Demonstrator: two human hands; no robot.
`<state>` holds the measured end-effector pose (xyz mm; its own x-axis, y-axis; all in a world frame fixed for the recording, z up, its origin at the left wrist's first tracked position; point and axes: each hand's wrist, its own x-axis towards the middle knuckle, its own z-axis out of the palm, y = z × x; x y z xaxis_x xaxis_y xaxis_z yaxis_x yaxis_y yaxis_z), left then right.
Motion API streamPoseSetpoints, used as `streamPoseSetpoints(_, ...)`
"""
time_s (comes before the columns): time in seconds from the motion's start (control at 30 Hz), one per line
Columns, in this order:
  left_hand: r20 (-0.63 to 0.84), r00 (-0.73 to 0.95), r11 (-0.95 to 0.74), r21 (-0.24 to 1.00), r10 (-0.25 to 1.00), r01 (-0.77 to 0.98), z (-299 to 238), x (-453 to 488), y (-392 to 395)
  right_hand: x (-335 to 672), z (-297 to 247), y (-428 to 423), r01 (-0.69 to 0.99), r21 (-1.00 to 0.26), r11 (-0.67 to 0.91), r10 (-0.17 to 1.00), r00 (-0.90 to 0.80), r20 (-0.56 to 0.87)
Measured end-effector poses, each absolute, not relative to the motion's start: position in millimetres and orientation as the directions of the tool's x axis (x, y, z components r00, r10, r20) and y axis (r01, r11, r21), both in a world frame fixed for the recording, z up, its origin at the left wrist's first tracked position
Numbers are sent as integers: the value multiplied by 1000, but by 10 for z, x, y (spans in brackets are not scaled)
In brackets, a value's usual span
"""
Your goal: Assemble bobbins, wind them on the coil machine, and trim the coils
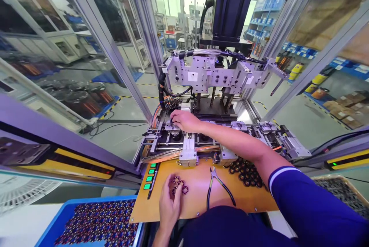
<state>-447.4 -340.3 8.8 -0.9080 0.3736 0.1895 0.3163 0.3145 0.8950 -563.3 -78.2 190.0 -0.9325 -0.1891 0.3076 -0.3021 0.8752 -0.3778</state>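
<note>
My left hand (170, 203) is closed around several small dark ring-shaped parts (184, 189) with copper-coloured windings, low over the yellow-orange board (196, 195). Stretched across the machine, my right hand (184, 120) reaches its leftmost round fixture (173, 128). Its fingers pinch together over the top of that fixture, on what looks like a dark ring; most of it is hidden. Pliers (213, 174) with black-and-yellow handles lie spread on the board between my arms. A heap of dark rings (248, 174) rests under my right forearm.
A blue tray (67, 204) full of wound rings stands at lower left, and another bin (343, 193) of dark parts at right. Green-lit buttons (149, 178) line the board's left edge. Above my right hand hangs a metal crossbeam (219, 78). Frame posts and yellow safety bars (77, 164) flank the station.
</note>
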Motion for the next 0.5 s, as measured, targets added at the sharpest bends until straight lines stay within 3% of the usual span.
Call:
streamPoseSetpoints(0.2,144,-908,271,926,393,264,87,-4486,-3402,-5706,1806,-766,-303,-240,922,-264,-947,182)
streamPoseSetpoints(0.5,218,-893,244,912,395,330,223,-4457,-3390,-5695,2009,-944,-244,-46,969,-240,-967,79)
